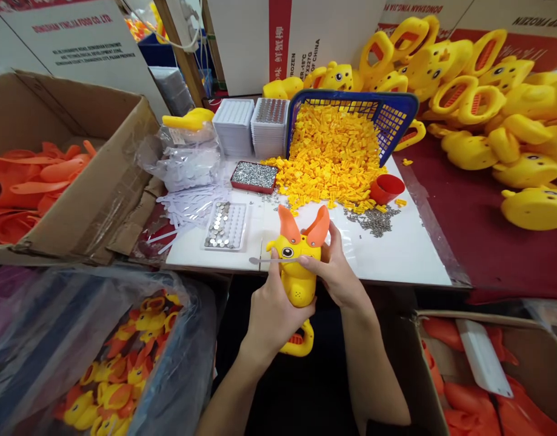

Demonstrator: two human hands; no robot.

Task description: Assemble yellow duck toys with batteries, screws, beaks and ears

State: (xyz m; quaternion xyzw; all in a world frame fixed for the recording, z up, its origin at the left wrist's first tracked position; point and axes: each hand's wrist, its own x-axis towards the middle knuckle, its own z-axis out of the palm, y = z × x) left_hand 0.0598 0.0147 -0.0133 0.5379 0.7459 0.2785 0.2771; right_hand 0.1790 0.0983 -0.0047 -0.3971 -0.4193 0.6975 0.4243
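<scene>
Toy [296, 272] glossy yellow plastic; basket [396, 112] blue plastic mesh; box [100, 181] matt cardboard; strip [271, 260] possibly metal.

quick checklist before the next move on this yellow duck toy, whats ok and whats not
1. Left hand wrapped firmly round the yellow toy: ok.
2. Right hand steadying the toy's head from the side: ok.
3. Both orange beak halves sit on the toy, spread open: ok.
4. Thin metal tool lies across the toy by its eye; which fingers pinch it: cannot tell.
5. White board ahead of the toy bare of loose parts: not ok, metal bits lie scattered.
</scene>
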